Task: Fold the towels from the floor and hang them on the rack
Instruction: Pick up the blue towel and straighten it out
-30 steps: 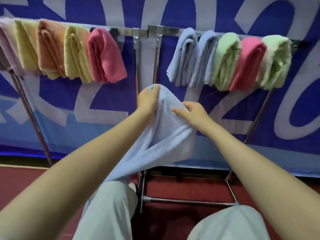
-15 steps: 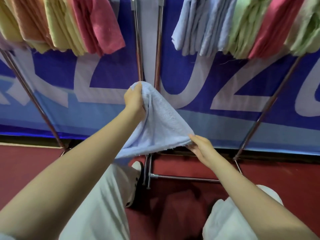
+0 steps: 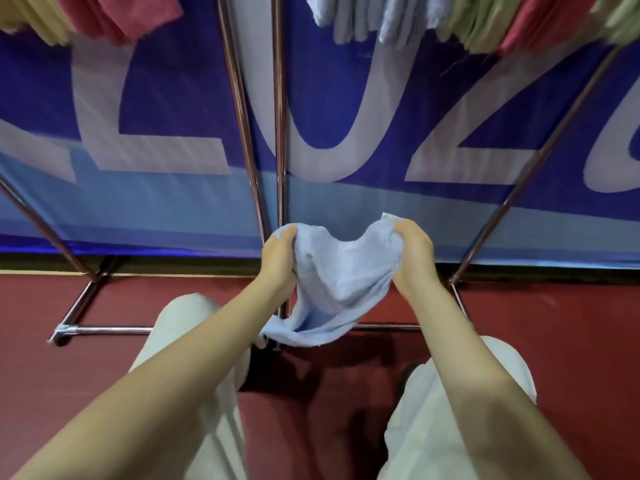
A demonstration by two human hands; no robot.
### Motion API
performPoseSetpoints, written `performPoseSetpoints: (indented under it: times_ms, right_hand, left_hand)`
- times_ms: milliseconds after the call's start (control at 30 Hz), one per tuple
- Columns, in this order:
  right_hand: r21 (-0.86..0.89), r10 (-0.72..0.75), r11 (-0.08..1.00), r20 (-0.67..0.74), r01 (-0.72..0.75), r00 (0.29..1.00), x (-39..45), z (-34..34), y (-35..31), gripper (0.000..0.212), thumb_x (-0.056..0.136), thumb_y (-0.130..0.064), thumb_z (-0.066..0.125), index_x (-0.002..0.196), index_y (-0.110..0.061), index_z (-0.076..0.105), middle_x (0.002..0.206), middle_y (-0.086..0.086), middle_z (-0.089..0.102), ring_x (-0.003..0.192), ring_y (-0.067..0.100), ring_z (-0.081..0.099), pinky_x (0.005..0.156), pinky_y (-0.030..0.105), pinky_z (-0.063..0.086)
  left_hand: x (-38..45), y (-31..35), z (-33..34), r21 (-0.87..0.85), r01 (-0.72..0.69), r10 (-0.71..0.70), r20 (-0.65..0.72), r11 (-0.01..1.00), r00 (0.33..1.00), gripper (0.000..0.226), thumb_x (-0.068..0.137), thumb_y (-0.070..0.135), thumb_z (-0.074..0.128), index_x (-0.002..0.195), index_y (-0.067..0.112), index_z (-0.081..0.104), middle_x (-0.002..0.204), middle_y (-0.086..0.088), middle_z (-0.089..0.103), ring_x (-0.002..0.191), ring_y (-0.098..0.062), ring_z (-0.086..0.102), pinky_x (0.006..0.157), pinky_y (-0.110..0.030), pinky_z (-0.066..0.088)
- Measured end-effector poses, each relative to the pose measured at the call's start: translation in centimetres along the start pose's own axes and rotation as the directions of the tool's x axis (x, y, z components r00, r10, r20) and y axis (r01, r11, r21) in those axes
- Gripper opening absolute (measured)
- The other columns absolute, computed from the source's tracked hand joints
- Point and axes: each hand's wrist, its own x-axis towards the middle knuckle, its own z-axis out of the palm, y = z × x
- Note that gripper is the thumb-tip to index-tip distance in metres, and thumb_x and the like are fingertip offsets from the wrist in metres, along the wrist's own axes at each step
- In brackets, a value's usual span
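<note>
Gripping a light blue towel (image 3: 341, 271) at two upper corners, the fingers of both hands are curled tight into the cloth: the left hand (image 3: 278, 259) bunches one corner from the side, and the right hand (image 3: 412, 249) pinches the other, a small tip of fabric poking up above its knuckles. Between the hands the top edge sags in a shallow dip, and the rest of the towel hangs down in loose folds, its lowest hem dropping in front of the rack's bottom bar, above the red floor (image 3: 86, 393). Both bare forearms reach forward over pale trouser legs (image 3: 450, 427). Just beyond the towel stand the chrome uprights of the rack (image 3: 278, 133), with slanted legs spreading out toward each side and a foot bar lying on the floor at the left. Along the top edge of the view hang folded towels (image 3: 363, 19): pink and yellow at the left, pale blue, green and pink at the right. Behind the rack stretches a blue banner (image 3: 156, 98) with large white lettering.
</note>
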Motion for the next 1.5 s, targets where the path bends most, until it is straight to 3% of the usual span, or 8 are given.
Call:
performPoseSetpoints:
  times_ms: [233, 433, 600, 900, 1000, 1100, 1267, 1500]
  right_hand:
    - [-0.173, -0.176, 0.961, 0.22, 0.216, 0.959, -0.9, 1.4, 1.6, 0.009, 0.087, -0.008, 0.054, 0.084, -0.006, 0.062, 0.085, 0.008, 0.06, 0.079, 0.014, 0.054, 0.07, 0.024, 0.043]
    - [-0.235, -0.137, 0.954, 0.216, 0.187, 0.967, -1.1, 1.5, 2.3, 0.017, 0.091, -0.005, 0.052, 0.084, -0.01, 0.067, 0.081, 0.003, 0.069, 0.079, 0.016, 0.065, 0.076, 0.029, 0.051]
    - [-0.273, -0.153, 0.941, 0.18, 0.199, 0.972, -0.9, 1.0, 3.0, 0.016, 0.093, -0.007, 0.051, 0.084, -0.012, 0.063, 0.081, 0.001, 0.066, 0.076, 0.013, 0.06, 0.07, 0.025, 0.048]
    - [-0.354, 0.031, 0.932, 0.283, 0.075, 0.959, -1.3, -0.2, 5.9, 0.019, 0.08, -0.018, 0.072, 0.095, -0.008, 0.067, 0.087, 0.007, 0.069, 0.077, 0.015, 0.064, 0.07, 0.029, 0.051]
    - [-0.512, 0.098, 0.853, 0.342, 0.098, 0.934, -1.9, -0.5, 6.9, 0.017, 0.088, -0.012, 0.065, 0.072, -0.009, 0.059, 0.063, 0.002, 0.056, 0.054, 0.007, 0.05, 0.056, 0.022, 0.042]
    - [-0.514, 0.053, 0.849, 0.319, 0.125, 0.946, -2.0, -0.7, 8.1, 0.017, 0.093, -0.015, 0.057, 0.076, -0.014, 0.062, 0.076, -0.002, 0.06, 0.07, 0.005, 0.052, 0.07, 0.022, 0.043]
    - [-0.136, 0.004, 0.991, 0.01, -0.003, 1.0, -1.9, -0.3, 7.5, 0.023, 0.097, -0.01, 0.048, 0.083, -0.017, 0.064, 0.075, -0.008, 0.067, 0.075, 0.009, 0.06, 0.067, 0.019, 0.048]
    - [-0.473, -0.203, 0.849, 0.116, 0.234, 0.972, -3.2, 0.2, 6.0, 0.013, 0.096, -0.015, 0.046, 0.087, -0.016, 0.056, 0.081, -0.007, 0.055, 0.075, 0.007, 0.049, 0.067, 0.018, 0.039]
  left_hand:
    - [-0.2, -2.3, 0.8, 0.129, 0.032, -0.042, 0.075, 0.991, 0.996, 0.007, 0.085, 0.02, 0.059, 0.08, 0.015, 0.061, 0.081, 0.002, 0.058, 0.079, -0.017, 0.053, 0.072, -0.027, 0.043]
    - [-1.0, -2.8, 2.6, 0.276, -0.08, -0.031, 0.377, 0.958, 0.926, 0.032, 0.091, 0.036, 0.043, 0.087, 0.012, 0.064, 0.09, 0.0, 0.067, 0.085, -0.015, 0.061, 0.08, -0.029, 0.045]
    - [-1.8, -3.6, 2.6, 0.342, -0.262, 0.149, 0.325, 0.902, 0.934, 0.032, 0.098, 0.019, 0.048, 0.066, 0.02, 0.052, 0.065, 0.013, 0.049, 0.058, 0.004, 0.044, 0.058, -0.01, 0.037]
    - [-1.6, -3.2, 2.3, 0.249, -0.404, 0.382, 0.134, 0.88, 0.914, 0.019, 0.095, 0.007, 0.049, 0.082, -0.001, 0.06, 0.074, 0.004, 0.057, 0.067, 0.001, 0.049, 0.065, -0.011, 0.041]
    - [-1.4, -2.6, 1.6, 0.234, -0.396, 0.391, 0.068, 0.888, 0.918, 0.024, 0.097, 0.009, 0.049, 0.075, 0.01, 0.06, 0.071, 0.008, 0.057, 0.062, 0.007, 0.049, 0.063, -0.008, 0.04]
    - [-1.3, -2.3, 0.4, 0.217, -0.38, 0.387, 0.011, 0.899, 0.922, 0.028, 0.097, 0.012, 0.049, 0.072, 0.02, 0.058, 0.073, 0.011, 0.058, 0.062, 0.01, 0.05, 0.063, -0.005, 0.039]
    - [-0.9, -3.6, -1.1, 0.232, -0.187, 0.197, -0.023, 0.955, 0.98, 0.023, 0.093, 0.009, 0.051, 0.077, 0.019, 0.064, 0.085, 0.005, 0.065, 0.078, -0.006, 0.057, 0.076, -0.018, 0.045]
    - [-3.0, -5.9, -0.2, 0.291, 0.231, -0.284, 0.157, 0.928, 0.946, 0.035, 0.102, 0.036, 0.038, 0.101, 0.014, 0.065, 0.087, -0.002, 0.069, 0.081, -0.019, 0.061, 0.07, -0.03, 0.045]
